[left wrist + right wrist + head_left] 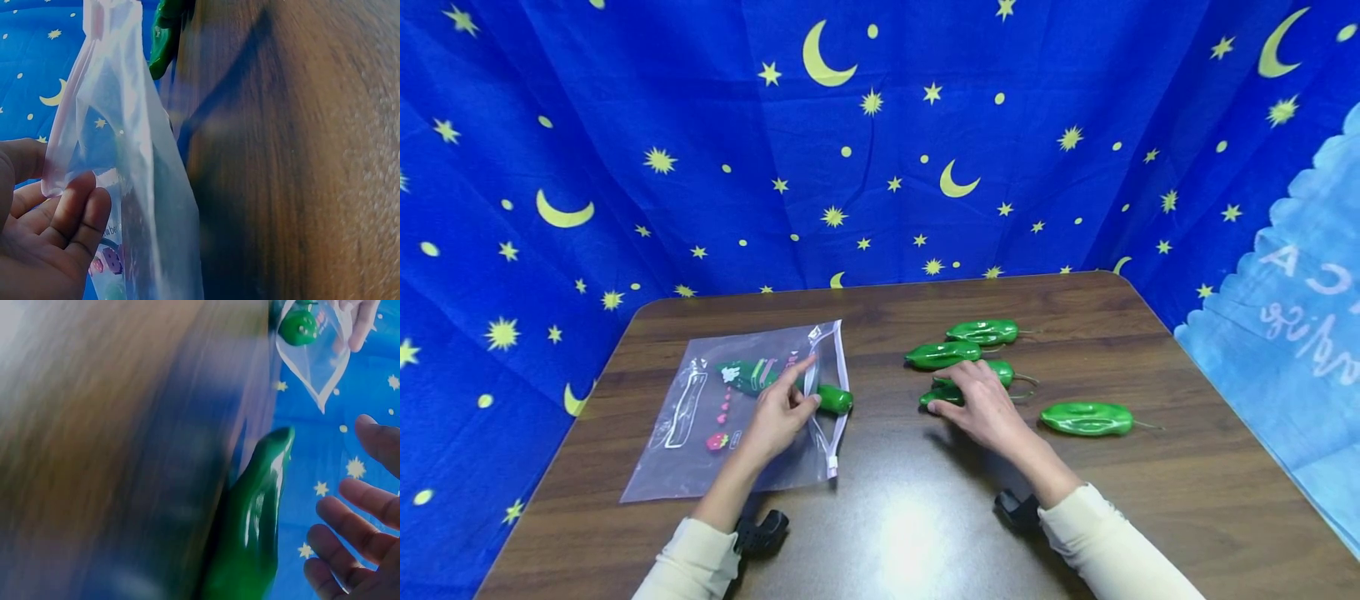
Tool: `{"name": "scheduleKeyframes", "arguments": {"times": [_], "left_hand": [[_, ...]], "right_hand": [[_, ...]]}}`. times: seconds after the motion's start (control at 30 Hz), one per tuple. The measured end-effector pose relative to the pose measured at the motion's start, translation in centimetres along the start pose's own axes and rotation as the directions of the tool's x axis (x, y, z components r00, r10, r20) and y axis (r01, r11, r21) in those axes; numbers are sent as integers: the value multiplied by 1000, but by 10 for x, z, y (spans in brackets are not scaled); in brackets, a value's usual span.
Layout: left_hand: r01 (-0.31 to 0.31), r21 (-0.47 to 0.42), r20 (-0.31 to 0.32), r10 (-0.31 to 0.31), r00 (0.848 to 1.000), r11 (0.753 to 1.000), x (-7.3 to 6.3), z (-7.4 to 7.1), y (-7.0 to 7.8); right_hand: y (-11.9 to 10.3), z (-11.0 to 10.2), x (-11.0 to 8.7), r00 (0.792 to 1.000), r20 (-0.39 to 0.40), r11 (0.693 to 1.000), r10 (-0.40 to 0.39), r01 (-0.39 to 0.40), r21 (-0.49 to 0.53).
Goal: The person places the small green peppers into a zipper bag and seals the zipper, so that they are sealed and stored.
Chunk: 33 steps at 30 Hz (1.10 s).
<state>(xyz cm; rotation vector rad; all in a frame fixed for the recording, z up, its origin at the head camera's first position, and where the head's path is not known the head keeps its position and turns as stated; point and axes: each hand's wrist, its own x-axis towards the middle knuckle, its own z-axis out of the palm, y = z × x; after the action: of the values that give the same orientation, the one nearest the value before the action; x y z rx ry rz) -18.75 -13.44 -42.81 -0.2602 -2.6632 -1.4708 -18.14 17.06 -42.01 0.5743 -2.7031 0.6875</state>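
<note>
A clear zip bag [767, 462] with pink and white print lies at the left, its mouth facing right. One green pepper [835, 399] is inside, its near end poking out of the opening. My left hand [778, 412] pinches the bag's upper edge between thumb and fingers, lifting it over that pepper. In the right wrist view the bag's mouth [322, 403] gapes around the pepper's end. My right hand [981, 404] hovers low over a green pepper [934, 397], fingers spread and partly hiding it. Seen from the right wrist, this pepper [250, 531] has space between it and the fingers.
Behind my right hand lie more green peppers: one at the back [981, 332], one just left of it [942, 357], and one partly covered by the hand [1002, 371]. Another pepper [1086, 418] lies apart to the right. A blue star-patterned curtain [895, 142] closes off the wooden table [925, 492].
</note>
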Motion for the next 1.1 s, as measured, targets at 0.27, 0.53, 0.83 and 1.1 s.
{"name": "scheduleKeyframes", "arguments": {"times": [0.27,0.53,0.83,1.1], "left_hand": [[6,-12,8,-6,1000,1000,0,-1,0],[18,-19,15,-18,1000,1000,0,0,-1],[27,-27,21,-26,999,999,0,0,-2],[26,-30,19,-25,1000,999,0,0,-2]], "right_hand": [[13,-8,-5,999,9,999,38,-38,-27],[26,-11,-13,998,-1,996,59,-59,-60],[39,-14,-20,996,19,992,88,-86,-87],[48,-15,-24,995,23,991,99,-97,-91]]}}
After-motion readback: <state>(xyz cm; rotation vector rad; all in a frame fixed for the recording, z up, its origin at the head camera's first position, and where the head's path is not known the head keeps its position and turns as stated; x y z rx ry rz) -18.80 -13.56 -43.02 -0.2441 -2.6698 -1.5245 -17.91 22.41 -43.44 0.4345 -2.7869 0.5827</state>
